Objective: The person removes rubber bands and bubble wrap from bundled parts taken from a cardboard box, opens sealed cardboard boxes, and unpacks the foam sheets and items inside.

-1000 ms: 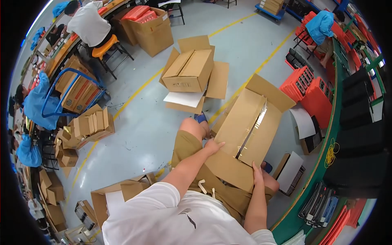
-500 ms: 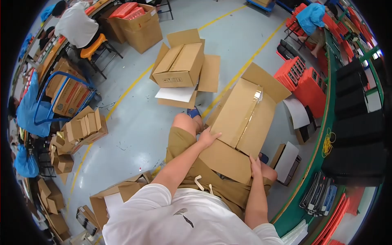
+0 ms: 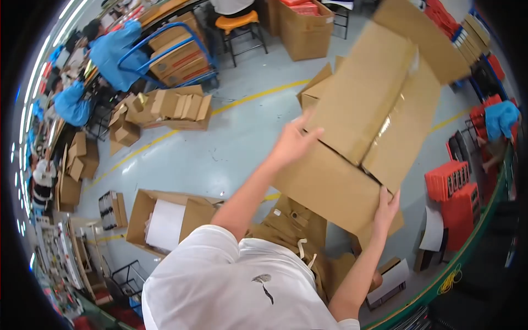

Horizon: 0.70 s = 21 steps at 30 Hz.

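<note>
Cardboard box (image 3: 360,104) now higher, between 2 hands (image 3: 297,142)

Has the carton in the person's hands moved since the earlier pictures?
Yes: judged against the open-flapped box beyond, the carton has shifted toward it in view and now hides most of it.

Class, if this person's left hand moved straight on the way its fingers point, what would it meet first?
Most likely the taped cardboard box: the left hand is touching its near left corner, though depth is hard to judge.
</note>
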Tool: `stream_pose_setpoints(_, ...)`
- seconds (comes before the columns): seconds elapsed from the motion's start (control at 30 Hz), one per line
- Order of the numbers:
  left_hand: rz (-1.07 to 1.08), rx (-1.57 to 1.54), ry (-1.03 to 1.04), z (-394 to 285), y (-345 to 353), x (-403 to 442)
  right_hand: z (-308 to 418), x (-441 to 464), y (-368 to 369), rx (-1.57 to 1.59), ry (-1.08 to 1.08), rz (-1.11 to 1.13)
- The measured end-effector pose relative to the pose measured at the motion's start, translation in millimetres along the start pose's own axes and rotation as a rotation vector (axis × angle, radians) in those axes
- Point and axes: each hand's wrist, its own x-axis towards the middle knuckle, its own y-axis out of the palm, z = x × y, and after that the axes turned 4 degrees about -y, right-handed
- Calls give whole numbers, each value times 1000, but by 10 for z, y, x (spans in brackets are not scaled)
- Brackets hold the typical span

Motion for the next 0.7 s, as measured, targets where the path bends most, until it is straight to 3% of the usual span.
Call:
stream_pose_setpoints(0.03, 9, -183, -139, -242, -332, -25, 140, 77, 276, -64, -84, 64)
stream_pose_setpoints(0.1, -103, -195, -230, -272, -933, -134, 361, 66, 843, 80, -69, 180)
stream_pose_setpoints(0.27, -328, -237, -318, 153, -1991, -809, 151, -250, 1810, 172, -32, 485)
stream_pose_setpoints(0.37, -431, -37, -446, 849, -2281, -1258, -521, -560, 2165, 168, 9, 615)
stream_pose_setpoints(0.43, -417, 486, -600, 1469, -2304, -1561, -1200, -814, 2103, -318, 121, 587)
stream_pose_setpoints(0.47, -149, 724, -668, 1997, -2351, -1753, -1215, -927, 2023, -318, 126, 598)
stream_pose_setpoints(0.5, 132, 949, -721, 2346, -2366, -1915, -1207, -1024, 1931, -522, -58, 738)
stream_pose_setpoints(0.53, 63, 902, -713, 2123, -2254, -2057, -1187, -1063, 1896, -722, -255, 868)
stream_pose_setpoints(0.6, -5, 858, -715, 1758, -2009, -2438, -946, -1097, 1847, -770, -222, 931)
stream_pose_setpoints(0.7, -185, 1289, -718, 1420, -1849, -2942, -726, -1137, 1771, -874, -165, 1053)
